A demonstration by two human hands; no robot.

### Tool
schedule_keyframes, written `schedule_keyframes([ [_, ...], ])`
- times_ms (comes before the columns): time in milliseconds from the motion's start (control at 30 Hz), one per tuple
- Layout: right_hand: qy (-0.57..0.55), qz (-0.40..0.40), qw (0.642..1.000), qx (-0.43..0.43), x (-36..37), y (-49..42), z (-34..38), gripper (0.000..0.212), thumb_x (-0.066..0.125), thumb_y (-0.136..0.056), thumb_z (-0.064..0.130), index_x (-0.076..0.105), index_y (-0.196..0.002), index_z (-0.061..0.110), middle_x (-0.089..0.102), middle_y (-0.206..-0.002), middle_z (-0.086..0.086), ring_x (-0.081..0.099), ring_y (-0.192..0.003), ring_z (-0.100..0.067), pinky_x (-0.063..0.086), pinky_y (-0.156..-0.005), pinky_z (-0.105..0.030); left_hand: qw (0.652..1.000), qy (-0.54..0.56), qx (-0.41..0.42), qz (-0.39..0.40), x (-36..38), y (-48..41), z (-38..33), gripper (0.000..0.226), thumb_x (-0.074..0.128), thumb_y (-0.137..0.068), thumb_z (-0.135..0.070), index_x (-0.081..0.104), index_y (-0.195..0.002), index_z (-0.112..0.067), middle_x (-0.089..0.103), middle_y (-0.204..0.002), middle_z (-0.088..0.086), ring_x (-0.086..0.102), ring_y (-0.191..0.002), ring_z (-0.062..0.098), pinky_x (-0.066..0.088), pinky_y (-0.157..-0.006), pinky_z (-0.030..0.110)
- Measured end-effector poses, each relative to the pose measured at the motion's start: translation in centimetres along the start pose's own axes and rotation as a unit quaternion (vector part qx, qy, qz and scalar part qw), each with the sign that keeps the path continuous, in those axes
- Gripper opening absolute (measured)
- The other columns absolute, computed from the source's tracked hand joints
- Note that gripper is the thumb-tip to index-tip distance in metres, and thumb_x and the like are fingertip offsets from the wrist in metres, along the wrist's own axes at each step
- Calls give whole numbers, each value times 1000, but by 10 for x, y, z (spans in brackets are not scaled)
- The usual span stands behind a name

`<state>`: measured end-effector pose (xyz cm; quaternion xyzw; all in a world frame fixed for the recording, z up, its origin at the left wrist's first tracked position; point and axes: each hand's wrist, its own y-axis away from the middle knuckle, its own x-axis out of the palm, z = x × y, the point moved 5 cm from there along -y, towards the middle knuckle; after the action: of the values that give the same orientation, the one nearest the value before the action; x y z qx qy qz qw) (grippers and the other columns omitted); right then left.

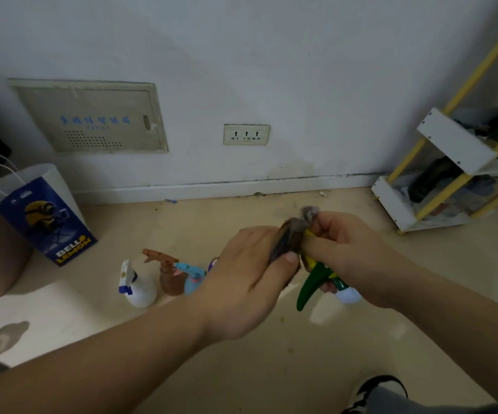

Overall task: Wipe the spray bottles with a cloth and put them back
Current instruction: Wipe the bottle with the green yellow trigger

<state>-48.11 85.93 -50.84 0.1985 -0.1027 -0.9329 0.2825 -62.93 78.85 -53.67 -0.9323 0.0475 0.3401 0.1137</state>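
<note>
1. My left hand (241, 282) has its fingers (290, 257) curled round the cloth (289, 237), pressing it onto the spray head. My right hand (352, 255) has its fingers (328, 228) gripping the bottle (312, 282) just beside the cloth.
2. The bottle is held in the air between the two sets of fingers, above the floor (271, 369). Its white body shows just below the right fingers, and its green trigger hangs below the left fingers.
3. Risk: the right fingers seem to hold only the head and neck, so a hard rub could twist the bottle loose and drop it.
4. Risk: the cloth passes close to the trigger, so catching it could squeeze out spray.
5. Risk: three more bottles (168, 279) stand on the floor near the left fingers, on their far left side. A dropped bottle or a swinging elbow could topple them.
6. Pointing: the nozzle end lies under the cloth and points up and away from me. The body points back toward me, under the right palm.
7. Long axis: as far as I can judge, it runs tilted from the near right to the far left, neither upright nor flat.
</note>
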Motion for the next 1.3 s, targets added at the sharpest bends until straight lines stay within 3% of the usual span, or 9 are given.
schedule_keyframes([
  [100, 21, -10, 1000, -14, 3, -3, 1, 23, 66, -97, 15, 53, -84, 1, 60, -60, -11, 51, -48, -27, 43, -52, -39, 998, -29, -3, 47, -5, -5, 21, 26, 34, -106, -41, 54, -119, -29, 53, -111, -7, 49, -107, 12, 41, -93, 33],
  [300, 86, 17, 993, -80, 7, -5, 5, 28, 67, -98, 19, 54, -85, -1, 58, -63, -21, 49, -54, -25, 43, -52, -40, 936, 192, -294, 21, -1, -2, 54, 31, 37, -108, -42, 61, -124, -30, 68, -119, 2, 62, -108, 17, 48, -104, 42],
  [500, 78, 66, 990, -101, 15, -6, 8, 26, 69, -97, 17, 55, -84, -1, 53, -72, -36, 49, -60, -27, 40, -57, -42, 984, 79, -157, 8, -3, -4, 28, 54, 39, -103, -37, 25, -155, -39, 71, -111, -3, 66, -99, 20, 53, -88, 42],
  [633, 79, 56, 989, -110, 18, -11, 9, 25, 72, -93, 20, 57, -78, 7, 54, -69, -32, 49, -59, -26, 39, -57, -43, 964, 168, -198, 53, -9, -7, 49, 34, 38, -104, -22, 66, -117, -35, 68, -100, -8, 60, -93, 15, 47, -86, 34],
  [700, 70, 58, 990, -105, 16, -13, 8, 27, 72, -92, 21, 55, -78, 6, 52, -67, -33, 47, -59, -27, 37, -56, -44, 973, 159, -154, 60, -5, -6, 30, 29, 38, -101, -27, 65, -102, -38, 62, -98, -13, 56, -95, 9, 46, -87, 32],
  [833, 72, 52, 990, -107, 11, -11, 10, 25, 71, -95, 17, 57, -81, 3, 56, -69, -32, 49, -59, -29, 40, -57, -48, 982, 142, -112, 53, -8, -1, 27, 35, 32, -110, -40, 66, -117, -32, 64, -111, -9, 59, -109, 7, 47, -100, 34],
  [1000, 83, 35, 990, -109, 13, -11, 12, 24, 71, -94, 18, 58, -76, 10, 58, -69, -30, 52, -60, -28, 44, -58, -51, 923, 233, -305, 21, -8, 3, 59, 38, 36, -110, -39, 72, -109, -26, 75, -101, -6, 68, -101, 14, 52, -90, 28],
  [1167, 70, 40, 989, -122, 8, -8, 15, 24, 70, -94, 20, 58, -83, 4, 58, -78, -35, 51, -62, -42, 43, -56, -59, 986, 140, -89, -4, -9, -5, 13, 28, 42, -110, -32, 65, -123, -36, 62, -104, -17, 57, -98, 1, 45, -84, 17],
  [1300, 86, 27, 987, -135, 7, -6, 19, 22, 70, -96, 14, 57, -84, 0, 54, -75, -34, 50, -62, -26, 42, -59, -41, 963, 183, -196, 12, -17, -3, 46, 32, 36, -111, -35, 67, -114, -27, 67, -100, -8, 60, -92, 9, 48, -84, 24],
])
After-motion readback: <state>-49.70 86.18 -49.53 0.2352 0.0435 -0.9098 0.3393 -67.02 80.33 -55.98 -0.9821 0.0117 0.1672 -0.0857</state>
